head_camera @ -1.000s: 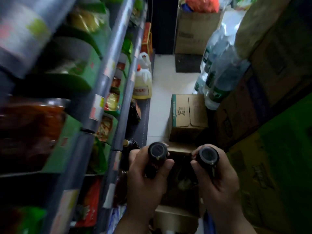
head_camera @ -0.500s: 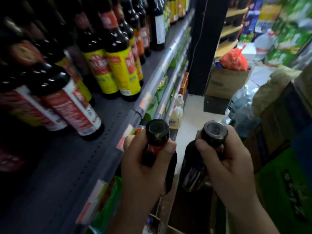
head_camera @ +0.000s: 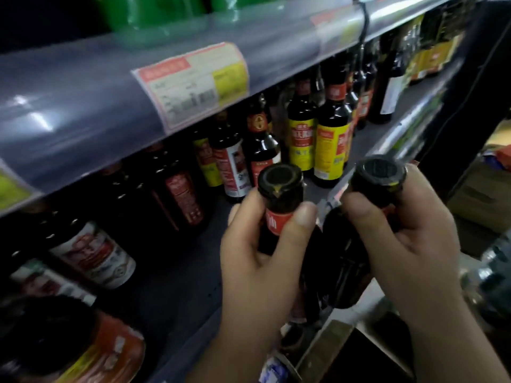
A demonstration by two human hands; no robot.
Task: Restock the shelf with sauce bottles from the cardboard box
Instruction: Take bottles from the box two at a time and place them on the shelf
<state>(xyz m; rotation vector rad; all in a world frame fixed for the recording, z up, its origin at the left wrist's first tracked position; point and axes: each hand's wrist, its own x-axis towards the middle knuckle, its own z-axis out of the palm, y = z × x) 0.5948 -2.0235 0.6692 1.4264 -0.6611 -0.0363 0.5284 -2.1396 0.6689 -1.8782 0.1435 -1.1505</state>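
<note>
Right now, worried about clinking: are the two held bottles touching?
Cannot tell. In the head view the left bottle and right bottle overlap darkly below the necks.

Your open way in is the bare grey shelf deck (head_camera: 177,294) left of your left hand (head_camera: 257,261). Upper shelf edge (head_camera: 91,106) with its price tag (head_camera: 193,84) hangs low over it, limiting headroom. Red-label bottles (head_camera: 91,252) crowd the left, dark ones (head_camera: 179,200) stand behind. Yellow-label bottles (head_camera: 329,150) block the far back. Your right hand (head_camera: 401,244) sits past the shelf front, box flap (head_camera: 323,346) below it.
</note>
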